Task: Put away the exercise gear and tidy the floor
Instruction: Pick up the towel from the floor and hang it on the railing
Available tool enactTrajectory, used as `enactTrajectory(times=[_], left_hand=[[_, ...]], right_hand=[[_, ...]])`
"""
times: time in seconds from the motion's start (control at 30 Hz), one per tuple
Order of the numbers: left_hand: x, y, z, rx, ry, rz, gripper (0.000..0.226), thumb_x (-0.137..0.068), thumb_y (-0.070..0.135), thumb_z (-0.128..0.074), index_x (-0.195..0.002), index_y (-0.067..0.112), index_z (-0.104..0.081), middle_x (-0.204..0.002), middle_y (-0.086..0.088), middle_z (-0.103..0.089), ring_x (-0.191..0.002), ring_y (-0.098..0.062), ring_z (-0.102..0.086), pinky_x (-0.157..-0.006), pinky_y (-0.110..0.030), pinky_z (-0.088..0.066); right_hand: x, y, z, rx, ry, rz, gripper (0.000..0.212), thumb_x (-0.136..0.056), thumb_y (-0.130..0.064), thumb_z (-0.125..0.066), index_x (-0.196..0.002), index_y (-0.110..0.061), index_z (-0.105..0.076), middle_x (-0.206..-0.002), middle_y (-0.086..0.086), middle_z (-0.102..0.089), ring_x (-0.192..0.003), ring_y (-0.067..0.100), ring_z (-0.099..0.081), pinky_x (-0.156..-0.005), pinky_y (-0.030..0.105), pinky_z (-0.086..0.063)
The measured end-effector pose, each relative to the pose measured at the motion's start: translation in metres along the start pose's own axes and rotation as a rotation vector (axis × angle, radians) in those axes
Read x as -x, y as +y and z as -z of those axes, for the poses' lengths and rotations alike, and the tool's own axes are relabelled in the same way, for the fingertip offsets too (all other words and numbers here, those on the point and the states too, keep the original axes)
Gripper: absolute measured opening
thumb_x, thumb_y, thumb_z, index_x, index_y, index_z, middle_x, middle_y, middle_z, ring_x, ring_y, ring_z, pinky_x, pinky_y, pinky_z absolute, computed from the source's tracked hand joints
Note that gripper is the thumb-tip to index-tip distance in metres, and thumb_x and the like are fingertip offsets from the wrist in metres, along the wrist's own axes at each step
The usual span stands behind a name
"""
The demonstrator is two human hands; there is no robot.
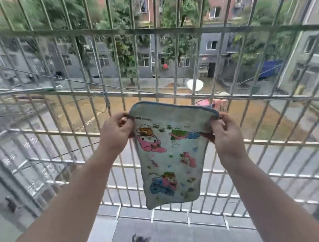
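Head view. Small pale-blue cartoon-printed cloth (170, 157): hanging in the air before the metal window grille (150, 31). Left hand (115, 133) pinches its upper left corner; right hand (225, 134) pinches its upper right corner.

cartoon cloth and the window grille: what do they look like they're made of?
Cloth: looks like soft woven or terry fabric, matte, printed with cartoons, blue stitched edging; it hangs limp from the left hand and right hand pinching its top corners. Grille: looks like metal bars, silver-grey with a dull sheen, probably steel or aluminium; which one can't be told.
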State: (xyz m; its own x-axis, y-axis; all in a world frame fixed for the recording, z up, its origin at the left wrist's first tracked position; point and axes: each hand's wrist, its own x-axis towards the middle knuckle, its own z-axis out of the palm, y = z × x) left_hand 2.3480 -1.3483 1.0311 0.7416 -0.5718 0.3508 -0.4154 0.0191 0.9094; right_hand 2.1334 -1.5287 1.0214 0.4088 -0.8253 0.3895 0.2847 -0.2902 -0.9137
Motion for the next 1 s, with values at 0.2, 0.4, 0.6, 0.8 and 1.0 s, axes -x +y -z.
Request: enactTrajectory(times=[0.2,0.4,0.6,0.8,1.0], left_hand=[[-0.057,-0.011,-0.017,0.051,0.021,-0.006,0.015,-0.1,0.019,-0.054,-0.101,0.009,-0.064,-0.088,-0.011,-0.072,-0.077,-0.02,-0.073,-0.065,-0.028,-0.06],[-0.131,0.014,-0.015,0.13,-0.026,-0.105,0.016,-0.099,0.021,-0.055,-0.106,0.007,-0.062,-0.095,-0.012,-0.071,-0.084,-0.022,-0.073,-0.069,-0.031,-0.061],[-0.21,0.037,-0.016,0.149,-0.084,-0.153,0.017,-0.1,0.019,-0.055,-0.107,0.006,-0.062,-0.095,-0.009,-0.073,-0.08,-0.017,-0.074,-0.066,-0.026,-0.06],[-0.285,0.049,-0.025,0.116,-0.076,-0.174,0.014,-0.1,0.021,-0.055,-0.103,0.01,-0.064,-0.097,-0.008,-0.072,-0.082,-0.02,-0.074,-0.064,-0.033,-0.061],[-0.336,0.035,-0.056,-0.017,0.014,-0.115,0.021,-0.103,0.01,-0.04,-0.104,0.009,-0.061,-0.096,-0.004,-0.063,-0.081,-0.013,-0.064,-0.055,-0.017,-0.054]], right_hand=[[-0.06,0.015,-0.021,0.003,0.007,-0.001,0.015,-0.103,-0.02,-0.046,-0.106,-0.013,-0.06,-0.074,-0.018,-0.07,-0.077,0.007,-0.069,-0.07,0.028,-0.059],[-0.12,-0.006,-0.039,0.04,0.083,0.1,0.018,-0.102,-0.027,-0.051,-0.104,-0.012,-0.06,-0.079,-0.012,-0.073,-0.081,0.012,-0.07,-0.073,0.038,-0.061],[-0.185,-0.029,-0.068,0.081,0.179,0.169,0.012,-0.101,-0.028,-0.053,-0.096,-0.019,-0.06,-0.074,-0.015,-0.072,-0.076,0.004,-0.07,-0.075,0.039,-0.061],[-0.25,-0.032,-0.086,0.182,0.318,0.172,0.019,-0.087,-0.05,-0.059,-0.079,-0.034,-0.064,-0.083,0.002,-0.069,-0.09,0.028,-0.07,-0.074,0.051,-0.06],[-0.301,-0.007,-0.1,0.216,0.31,0.062,0.013,-0.097,-0.035,-0.056,-0.088,-0.026,-0.061,-0.092,0.0,-0.068,-0.088,0.022,-0.069,-0.074,0.046,-0.061]])
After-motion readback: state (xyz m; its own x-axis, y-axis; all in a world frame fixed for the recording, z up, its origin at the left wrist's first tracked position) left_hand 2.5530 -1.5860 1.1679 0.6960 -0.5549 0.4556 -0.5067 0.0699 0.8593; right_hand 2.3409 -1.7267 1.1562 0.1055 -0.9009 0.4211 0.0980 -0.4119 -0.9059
